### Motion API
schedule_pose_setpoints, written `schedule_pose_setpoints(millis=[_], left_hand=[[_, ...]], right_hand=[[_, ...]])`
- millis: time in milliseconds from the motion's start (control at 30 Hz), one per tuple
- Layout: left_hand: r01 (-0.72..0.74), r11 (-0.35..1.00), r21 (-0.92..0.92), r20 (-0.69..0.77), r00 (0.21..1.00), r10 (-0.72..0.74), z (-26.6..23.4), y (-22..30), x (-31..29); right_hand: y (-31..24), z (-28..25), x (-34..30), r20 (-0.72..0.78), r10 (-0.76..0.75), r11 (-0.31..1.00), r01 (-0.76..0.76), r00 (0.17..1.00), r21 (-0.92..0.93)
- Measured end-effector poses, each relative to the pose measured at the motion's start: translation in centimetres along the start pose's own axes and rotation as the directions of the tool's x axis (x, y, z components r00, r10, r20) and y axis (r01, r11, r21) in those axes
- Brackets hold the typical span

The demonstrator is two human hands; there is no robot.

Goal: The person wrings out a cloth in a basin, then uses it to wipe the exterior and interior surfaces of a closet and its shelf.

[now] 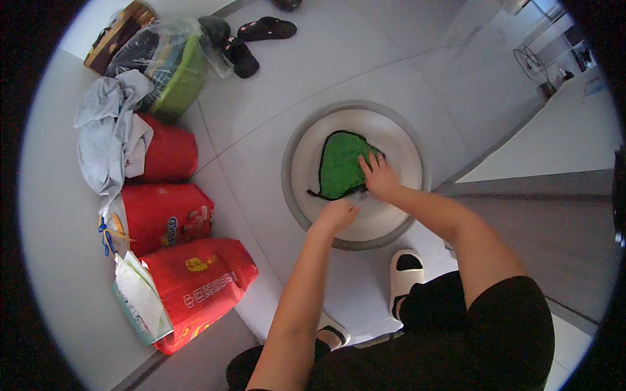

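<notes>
A green cloth (344, 164) with black edging lies spread on a round, cream-coloured surface (304, 153) with a grey rim. I cannot tell whether this round thing is a low stool or a shallow basin. My right hand (380, 177) rests on the right part of the cloth, fingers apart and stretched out. Just below the cloth's lower edge, my left hand (338, 216) is closed; whatever its fingers hold, if anything, is hidden. A thin black end of the edging sticks out at the cloth's lower left.
Red bags (202, 287) stand along the left wall, with a grey garment (114, 124) over one. Behind them is a green tub (182, 81) under clear plastic. Dark shoes (267, 28) lie on the tiled floor. At right stands a grey-and-white cabinet (541, 208). My slippered foot (405, 277) is near the rim.
</notes>
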State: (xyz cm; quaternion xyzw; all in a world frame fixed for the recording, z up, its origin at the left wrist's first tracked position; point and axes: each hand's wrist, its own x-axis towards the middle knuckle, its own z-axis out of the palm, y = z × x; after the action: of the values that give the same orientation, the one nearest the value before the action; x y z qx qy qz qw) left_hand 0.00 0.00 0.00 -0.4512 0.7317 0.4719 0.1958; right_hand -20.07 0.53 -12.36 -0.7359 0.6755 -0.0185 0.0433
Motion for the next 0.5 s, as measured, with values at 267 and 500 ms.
schedule_pose_setpoints(millis=[267,500], left_hand=[[-0.14,0.829,-0.542,-0.377,0.922,-0.09,4.3,-2.3,3.4],[-0.13,0.046,-0.99,-0.138,0.942,-0.307,2.9,0.8,1.9]], right_hand=[[-0.6,-5.4,0.9,0.601,0.091,0.933,-0.28,0.794,0.228],[-2.9,-16.5,2.6,0.55,-0.323,0.624,-0.263,0.771,0.736]])
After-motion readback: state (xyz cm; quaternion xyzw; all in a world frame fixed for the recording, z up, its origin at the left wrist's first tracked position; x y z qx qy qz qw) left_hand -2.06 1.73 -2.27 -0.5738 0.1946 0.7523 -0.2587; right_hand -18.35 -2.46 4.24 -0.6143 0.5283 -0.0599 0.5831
